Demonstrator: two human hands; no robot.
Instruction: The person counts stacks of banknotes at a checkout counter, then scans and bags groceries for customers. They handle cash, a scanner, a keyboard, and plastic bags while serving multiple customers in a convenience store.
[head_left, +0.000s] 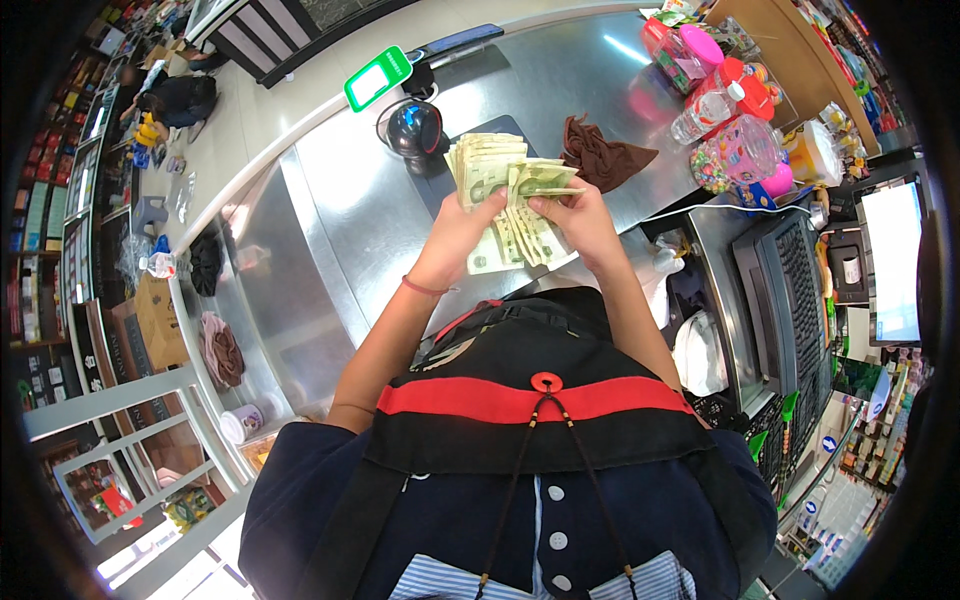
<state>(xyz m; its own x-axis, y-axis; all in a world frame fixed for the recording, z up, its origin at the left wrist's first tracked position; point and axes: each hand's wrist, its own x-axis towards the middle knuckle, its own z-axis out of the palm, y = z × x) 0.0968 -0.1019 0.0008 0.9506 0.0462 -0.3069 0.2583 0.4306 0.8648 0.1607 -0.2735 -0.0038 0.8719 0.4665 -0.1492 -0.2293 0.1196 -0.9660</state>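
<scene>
A thick bundle of green-yellow banknotes (486, 169) is spread between my two hands above a stainless steel counter (330, 247). My left hand (463, 234) grips the bundle from the left, its thumb lying across the notes. On the other side, my right hand (583, 217) pinches several notes between thumb and fingers, with their ends fanned out and folded over. A red cord circles my left wrist. Beyond the notes, a dark flat pad (517, 129) lies partly hidden. A crumpled brown cloth (604, 155) rests just past my right hand.
A black round scanner (414, 129) and a green-framed display (379, 79) stand ahead. Plastic jars (739, 154) and a water bottle (701, 112) crowd the right, near a keyboard (799, 292) and a lit monitor (890, 259). A person (176, 101) bends by shelves far left.
</scene>
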